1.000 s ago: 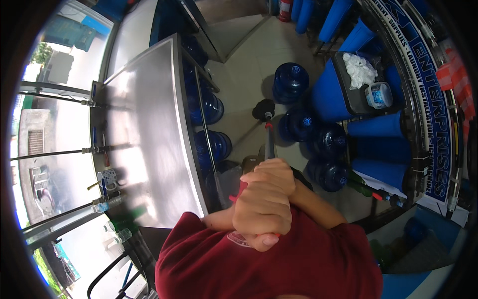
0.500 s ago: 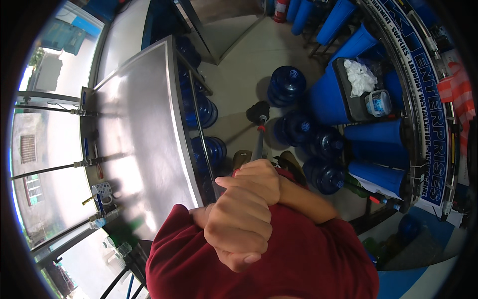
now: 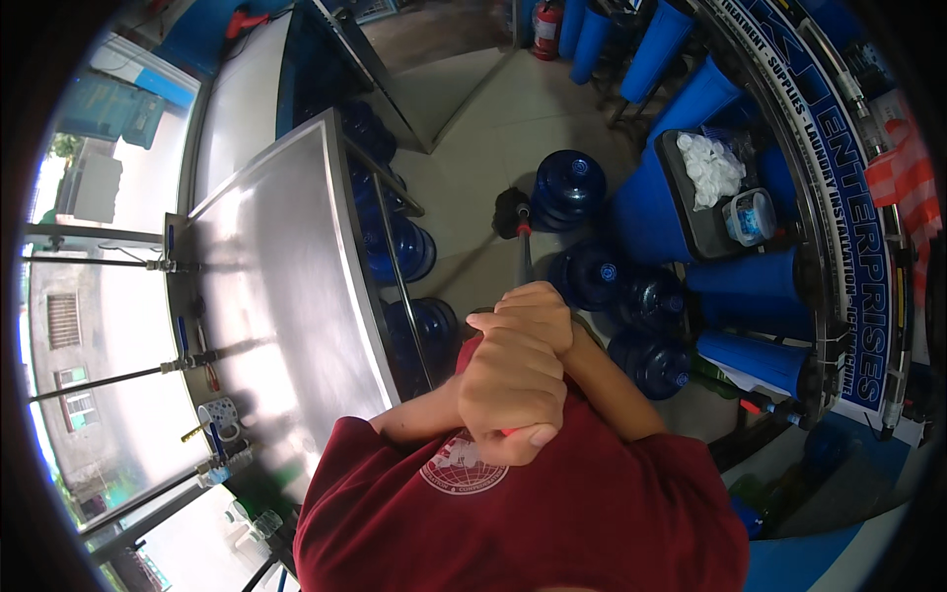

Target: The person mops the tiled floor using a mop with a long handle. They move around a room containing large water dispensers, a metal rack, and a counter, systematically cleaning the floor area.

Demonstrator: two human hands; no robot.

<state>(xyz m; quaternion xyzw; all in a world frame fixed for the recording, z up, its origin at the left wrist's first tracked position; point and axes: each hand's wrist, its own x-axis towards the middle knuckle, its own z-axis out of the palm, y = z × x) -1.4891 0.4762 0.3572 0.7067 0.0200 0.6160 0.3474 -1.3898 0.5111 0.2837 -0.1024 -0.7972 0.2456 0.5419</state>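
Note:
Both hands are closed round the pole of a mop [image 3: 526, 259] in front of my chest. My left hand [image 3: 513, 400] grips near its top end, where a bit of red shows by the thumb. Just beyond it, my right hand [image 3: 538, 314] wraps the pole lower down, the two hands touching. From there the grey pole runs away from me to a red collar and a dark, bushy head [image 3: 510, 211] on the floor. The head lies close beside a blue water jug [image 3: 569, 187]. The fingers hide the upper pole.
To the left stands a metal-topped table [image 3: 286, 266], with several blue jugs [image 3: 400, 247] under it. More jugs [image 3: 651, 296] stand on the right, near blue bins [image 3: 745, 286] and a black tray [image 3: 702, 237] holding white crumpled material. A fire extinguisher [image 3: 546, 30] is at the back.
Both hands, still on the pole, have moved slightly away from my body and to the right. The mop head is a little farther off, and the whole view has shifted.

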